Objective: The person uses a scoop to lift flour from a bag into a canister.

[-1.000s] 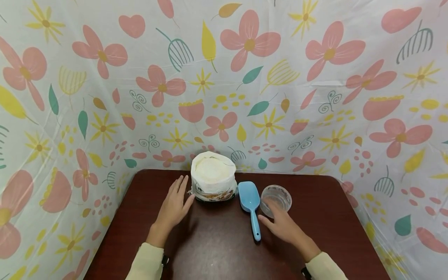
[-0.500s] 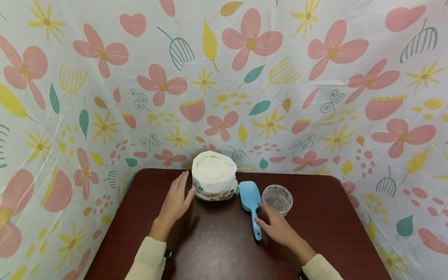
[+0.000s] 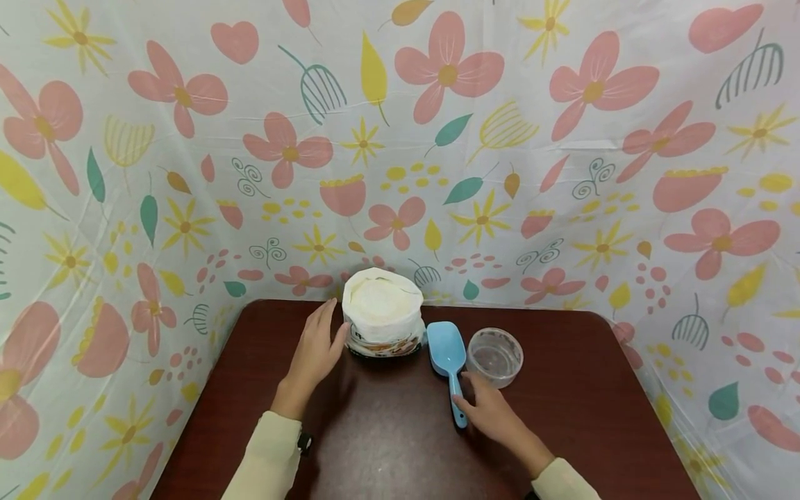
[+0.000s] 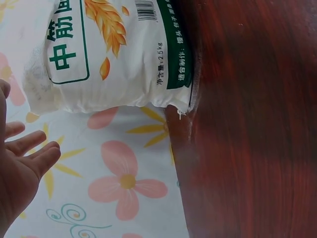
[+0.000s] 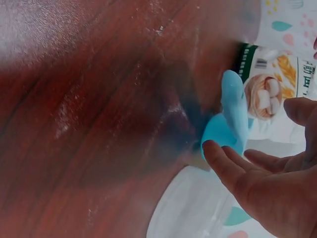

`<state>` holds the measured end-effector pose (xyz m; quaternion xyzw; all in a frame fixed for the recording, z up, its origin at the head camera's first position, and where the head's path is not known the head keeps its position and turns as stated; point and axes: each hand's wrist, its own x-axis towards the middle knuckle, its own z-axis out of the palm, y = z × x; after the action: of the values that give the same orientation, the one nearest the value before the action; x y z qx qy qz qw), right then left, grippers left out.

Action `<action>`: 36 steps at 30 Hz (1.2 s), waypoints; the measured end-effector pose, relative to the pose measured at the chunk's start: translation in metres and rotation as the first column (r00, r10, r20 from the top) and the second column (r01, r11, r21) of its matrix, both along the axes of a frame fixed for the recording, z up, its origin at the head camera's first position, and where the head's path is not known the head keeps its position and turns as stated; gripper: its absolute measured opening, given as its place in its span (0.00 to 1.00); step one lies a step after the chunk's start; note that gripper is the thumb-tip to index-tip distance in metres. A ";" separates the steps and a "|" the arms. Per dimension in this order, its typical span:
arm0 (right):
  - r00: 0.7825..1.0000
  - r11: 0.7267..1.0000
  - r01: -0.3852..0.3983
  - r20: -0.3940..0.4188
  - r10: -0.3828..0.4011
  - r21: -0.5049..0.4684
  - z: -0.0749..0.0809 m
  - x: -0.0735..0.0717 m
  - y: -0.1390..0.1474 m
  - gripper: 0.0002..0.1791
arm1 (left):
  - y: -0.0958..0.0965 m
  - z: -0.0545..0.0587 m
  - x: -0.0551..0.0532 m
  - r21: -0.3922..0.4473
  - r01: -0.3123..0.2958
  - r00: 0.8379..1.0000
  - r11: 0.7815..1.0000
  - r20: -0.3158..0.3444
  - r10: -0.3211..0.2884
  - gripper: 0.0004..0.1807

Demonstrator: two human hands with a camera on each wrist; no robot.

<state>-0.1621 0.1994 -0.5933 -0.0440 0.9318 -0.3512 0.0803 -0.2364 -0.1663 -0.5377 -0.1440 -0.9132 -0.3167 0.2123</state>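
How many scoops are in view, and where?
1: the blue scoop lies on the table between the white bag and the clear bowl, near the right hand. Anything behind the bag is hidden.

The left hand (image 3: 312,351) reaches forward with its fingers nearly straight and close together, the thumb (image 3: 339,341) standing off to their right with a gap between. Well behind these fingertips comes the bare wrist (image 3: 289,401), then a pale sleeve (image 3: 265,451), the forearm slanting back and to the left. The right hand (image 3: 494,411) points forward and leftward from its own forearm, whose sleeve (image 3: 564,479) lies behind and to the right of the fingers. Those fingers (image 5: 228,166) are extended, slightly bent, and the thumb (image 5: 297,110) is spread well apart from them.
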 end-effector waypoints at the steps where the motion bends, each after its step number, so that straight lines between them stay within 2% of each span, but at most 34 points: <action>1: 1.000 1.000 0.002 0.002 -0.002 -0.002 -0.002 0.000 0.000 0.34 | 0.001 0.001 -0.001 0.007 -0.004 1.000 1.000 0.001 0.004 0.33; 7: 0.999 0.999 0.031 0.031 -0.029 -0.036 -0.010 -0.002 -0.005 0.38 | 0.005 0.005 -0.007 0.044 -0.035 0.999 0.998 0.035 0.033 0.30; 14: 0.998 0.999 0.052 0.022 -0.052 -0.007 -0.015 -0.005 -0.009 0.41 | 0.011 0.011 -0.015 0.139 -0.067 0.994 0.988 0.093 0.054 0.27; 19: 0.998 0.998 0.061 0.017 -0.061 -0.005 -0.018 -0.005 -0.010 0.41 | 0.015 0.015 -0.023 0.287 -0.082 0.993 0.954 0.106 0.054 0.23; 22: 0.998 0.998 0.062 0.001 -0.062 -0.003 -0.020 -0.005 -0.011 0.40 | 0.017 0.017 -0.026 0.343 -0.103 0.990 0.934 0.125 0.063 0.21; 31: 0.998 0.998 0.068 -0.009 -0.068 0.009 -0.022 -0.006 -0.015 0.41 | 0.019 0.021 -0.029 0.377 -0.145 0.979 0.915 0.189 0.078 0.19; 36: 0.997 0.996 0.081 -0.010 -0.081 0.023 -0.022 -0.008 -0.019 0.41 | 0.019 0.023 -0.031 0.395 -0.173 0.966 0.902 0.245 0.078 0.17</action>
<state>-0.1698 0.1804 -0.6157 -0.0066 0.9372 -0.3430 0.0624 -0.2676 -0.1470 -0.5151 0.0001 -0.8508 -0.5023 0.1543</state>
